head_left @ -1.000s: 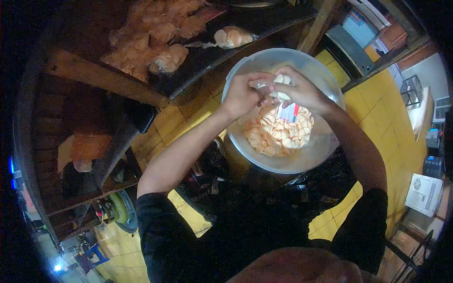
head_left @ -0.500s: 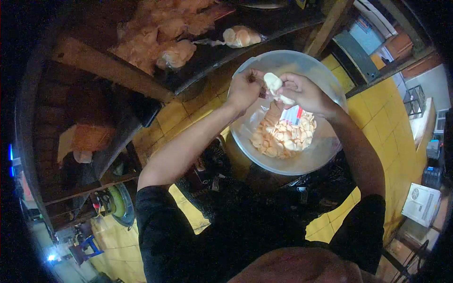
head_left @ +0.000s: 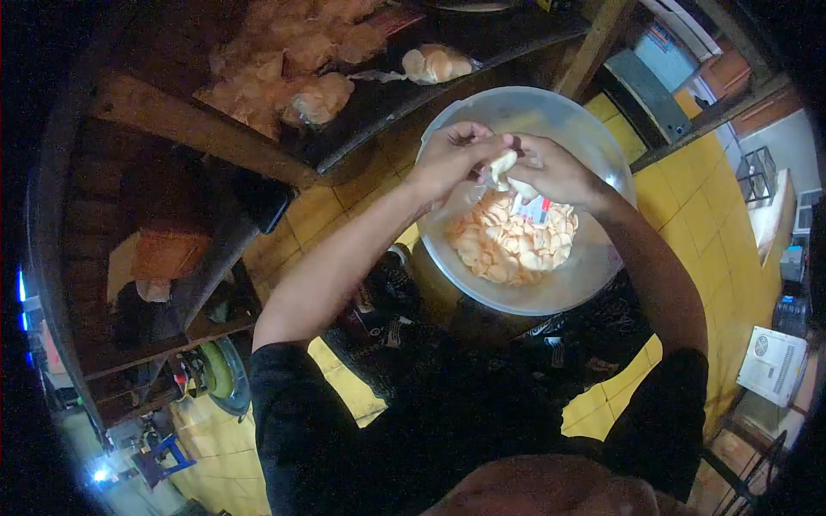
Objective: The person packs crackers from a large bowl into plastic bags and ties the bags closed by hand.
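pale chips (head_left: 503, 162), long axis aslant, between both hands (head_left: 555, 172)

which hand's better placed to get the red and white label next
Right, probably: the right hand shows closer to the label, while the left hand is farther; both seem busy with pale pieces.

Left hand (head_left: 447, 163) and right hand (head_left: 559, 172) together over translucent tub (head_left: 595, 142), both gripping small pale bundle (head_left: 502, 162), loose pale discs (head_left: 516, 248) and red-white label (head_left: 532, 210) inside tub, bagged discs (head_left: 437, 64) on dark bench (head_left: 516, 36) beyond tub, yellow tile floor (head_left: 688, 215) right of tub.
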Available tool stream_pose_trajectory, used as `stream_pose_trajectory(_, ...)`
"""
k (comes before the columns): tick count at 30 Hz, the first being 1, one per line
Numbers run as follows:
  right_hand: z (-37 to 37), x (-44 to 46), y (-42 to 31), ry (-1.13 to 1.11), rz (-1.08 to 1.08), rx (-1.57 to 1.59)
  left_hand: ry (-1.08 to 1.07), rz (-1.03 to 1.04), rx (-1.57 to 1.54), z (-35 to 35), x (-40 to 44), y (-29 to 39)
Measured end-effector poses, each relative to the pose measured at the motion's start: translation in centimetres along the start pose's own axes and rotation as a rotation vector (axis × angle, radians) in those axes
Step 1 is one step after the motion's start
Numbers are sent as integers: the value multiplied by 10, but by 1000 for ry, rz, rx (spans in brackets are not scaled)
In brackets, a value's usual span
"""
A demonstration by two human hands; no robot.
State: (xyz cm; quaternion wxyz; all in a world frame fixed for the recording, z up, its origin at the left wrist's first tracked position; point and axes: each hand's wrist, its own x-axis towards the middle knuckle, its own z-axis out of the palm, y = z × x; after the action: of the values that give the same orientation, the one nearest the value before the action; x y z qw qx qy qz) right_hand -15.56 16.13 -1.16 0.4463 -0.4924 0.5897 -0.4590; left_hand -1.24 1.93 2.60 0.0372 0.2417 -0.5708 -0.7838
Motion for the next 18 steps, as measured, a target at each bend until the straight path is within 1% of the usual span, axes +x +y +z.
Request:
stream_pose_trajectory(1,4,2,0,-4,-27,166,-18,66,42,-2,2,-4)
stream_pose_trajectory(2,4,0,-1,-5,-28,169,-16,64,44,-5,4,-7)
stream_pose_trajectory(4,1,-5,-11,6,190,472,-92,49,-167,-7,5,-4)
stream_pose_trajectory(5,-1,-5,-15,7,188,472,-93,49,-164,-9,5,-3)
stream_pose_trajectory(7,-5,-2,-20,-35,195,607,-154,43,-331,-10,1,3)
stream_pose_trajectory(8,-6,-2,-22,-31,193,608,-158,41,-328,-13,2,4)
stream_pose_trajectory(10,-8,-2,-23,-144,305,869,-179,44,-338,-19,5,2)
stream_pose_trajectory(11,-8,-1,-23,-141,302,870,-182,44,-335,-21,7,1)
stream_pose_trajectory(13,-6,1,-20,-60,271,735,-192,9,-271,-24,9,1)
stream_pose_trajectory(14,-7,1,-18,-61,270,735,-192,10,-270,-27,8,1)
stream_pose_trajectory(16,-11,1,-15,-12,269,391,-180,102,116,-32,8,3)
stream_pose_trajectory(17,-10,1,-11,-13,270,393,-179,100,116,-33,8,2)
stream_pose_trajectory(18,-8,2,-9,20,251,309,-209,165,313,-33,5,2)
